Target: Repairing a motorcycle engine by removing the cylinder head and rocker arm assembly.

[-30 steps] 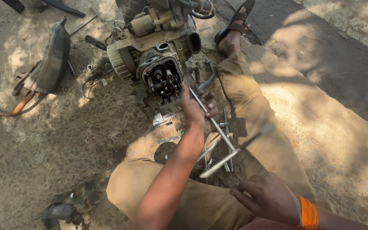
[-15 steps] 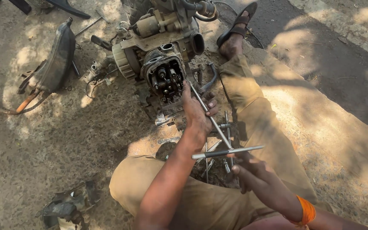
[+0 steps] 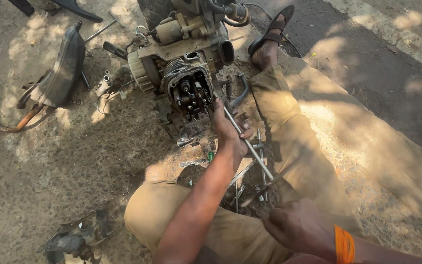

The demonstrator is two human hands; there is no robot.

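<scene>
The person sits on the sandy ground (image 3: 74, 166) with legs spread, khaki trousers (image 3: 299, 146) on both sides of a stripped motorcycle engine (image 3: 186, 73) that stands on the dirt between the knees, toward the top middle of the view. Its open cylinder head (image 3: 193, 95) faces the person, with valve gear showing inside.

The left arm reaches straight forward from the bottom of the view, forearm long and nearly extended. The left hand (image 3: 230, 129) sits just right of the cylinder head, fingers wrapped around the shaft of a long T-handle wrench (image 3: 250, 146), close to the end that meets the engine. The shaft slopes down and to the right from there, toward the person's lap.

The right hand (image 3: 296, 227), with an orange band (image 3: 344, 244) at the wrist, is low in the view near the shaft's handle end. It is curled, knuckles up, but I cannot tell whether it actually grips the handle, which is blurred.

Loose metal tools (image 3: 260, 161) lie on the ground under the shaft. A dark body panel (image 3: 62, 73) lies off to the left, and a sandalled foot (image 3: 269, 36) rests beyond the engine.
</scene>
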